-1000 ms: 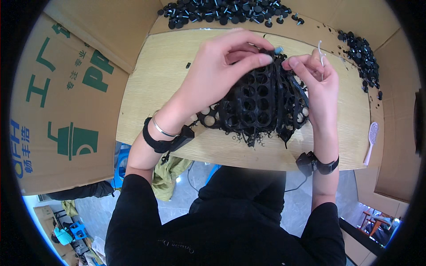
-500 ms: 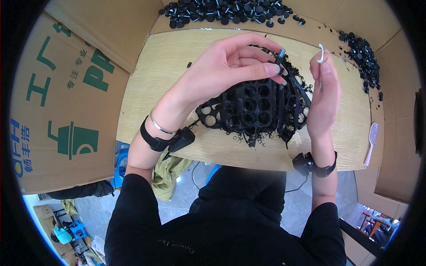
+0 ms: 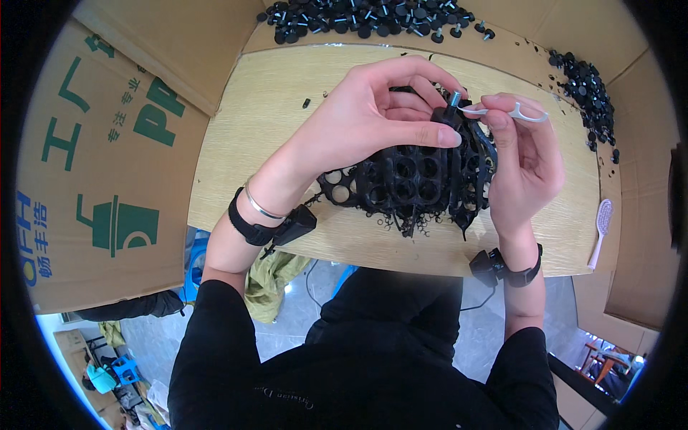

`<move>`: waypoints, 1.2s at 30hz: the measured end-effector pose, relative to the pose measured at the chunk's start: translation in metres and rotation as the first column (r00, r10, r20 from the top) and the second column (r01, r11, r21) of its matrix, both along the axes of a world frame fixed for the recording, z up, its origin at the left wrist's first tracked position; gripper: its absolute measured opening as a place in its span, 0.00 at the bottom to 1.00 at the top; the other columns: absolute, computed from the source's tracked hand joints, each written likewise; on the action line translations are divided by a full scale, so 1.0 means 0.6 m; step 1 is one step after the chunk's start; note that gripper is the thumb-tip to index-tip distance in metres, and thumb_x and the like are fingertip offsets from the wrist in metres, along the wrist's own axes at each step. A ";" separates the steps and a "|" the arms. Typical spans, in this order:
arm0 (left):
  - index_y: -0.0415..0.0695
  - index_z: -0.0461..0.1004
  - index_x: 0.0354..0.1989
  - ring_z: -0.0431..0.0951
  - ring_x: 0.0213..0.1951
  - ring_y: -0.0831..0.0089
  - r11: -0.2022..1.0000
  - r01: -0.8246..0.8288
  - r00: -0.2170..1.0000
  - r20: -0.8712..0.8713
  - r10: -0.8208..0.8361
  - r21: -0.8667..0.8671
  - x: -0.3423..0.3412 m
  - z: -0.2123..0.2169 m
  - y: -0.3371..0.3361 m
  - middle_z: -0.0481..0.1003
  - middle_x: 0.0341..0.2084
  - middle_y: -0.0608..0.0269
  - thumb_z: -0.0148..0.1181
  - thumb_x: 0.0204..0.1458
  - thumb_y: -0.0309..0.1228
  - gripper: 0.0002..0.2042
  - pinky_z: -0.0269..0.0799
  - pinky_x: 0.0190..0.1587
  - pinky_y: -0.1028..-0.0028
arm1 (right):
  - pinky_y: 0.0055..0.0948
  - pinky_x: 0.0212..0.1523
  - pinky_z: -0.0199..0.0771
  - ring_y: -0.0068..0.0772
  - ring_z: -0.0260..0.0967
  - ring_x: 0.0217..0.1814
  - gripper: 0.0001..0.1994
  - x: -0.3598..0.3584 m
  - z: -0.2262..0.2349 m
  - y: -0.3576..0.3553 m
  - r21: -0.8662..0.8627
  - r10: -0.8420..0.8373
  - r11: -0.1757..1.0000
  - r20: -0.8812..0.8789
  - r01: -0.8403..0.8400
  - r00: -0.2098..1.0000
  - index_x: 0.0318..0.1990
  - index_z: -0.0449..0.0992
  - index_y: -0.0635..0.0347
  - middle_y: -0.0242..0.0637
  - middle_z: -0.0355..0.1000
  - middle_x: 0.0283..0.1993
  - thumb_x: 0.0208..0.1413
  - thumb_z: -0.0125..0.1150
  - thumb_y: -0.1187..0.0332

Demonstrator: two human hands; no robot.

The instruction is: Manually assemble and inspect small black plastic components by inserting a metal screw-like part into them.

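My left hand (image 3: 369, 107) pinches a black-headed screw (image 3: 454, 100) between thumb and fingers, its metal threaded end pointing up. My right hand (image 3: 528, 161) is closed on a white floss pick (image 3: 517, 112); the pick's thin pointed tip reaches the threaded part of the screw, though whether it touches I cannot tell. Under both hands lies a heap of black moulded plastic sheets (image 3: 406, 172) full of round holes, with small ring-shaped scraps along its edges. My left fingers partly hide the heap's far side.
Many black-headed screws (image 3: 365, 20) are piled along the far edge, with another pile (image 3: 588, 97) at the far right. A pale hairbrush (image 3: 602, 226) lies at the right edge of the wooden table (image 3: 251, 150). Cardboard walls (image 3: 107, 172) rise around the table.
My right hand has turned and moved left, bringing the floss pick's tip to the screw. My left hand has shifted slightly; the screw stays in its fingers, a little lower.
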State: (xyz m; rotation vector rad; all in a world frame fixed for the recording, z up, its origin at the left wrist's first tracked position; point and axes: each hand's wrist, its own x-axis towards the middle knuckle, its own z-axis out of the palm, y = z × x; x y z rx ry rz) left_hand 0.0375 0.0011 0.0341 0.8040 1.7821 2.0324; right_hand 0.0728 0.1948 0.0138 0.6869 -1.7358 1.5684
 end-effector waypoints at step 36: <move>0.36 0.75 0.48 0.79 0.43 0.74 0.991 -0.128 0.992 -0.012 0.129 0.036 -0.002 -0.001 0.003 0.76 0.43 0.59 0.66 0.50 0.20 0.16 0.77 0.46 0.75 | 0.16 0.22 0.56 0.14 0.55 0.20 0.09 -0.016 0.006 0.011 0.324 -0.157 0.929 -0.089 0.178 0.984 0.34 0.71 0.61 0.29 0.79 0.40 0.49 0.67 0.80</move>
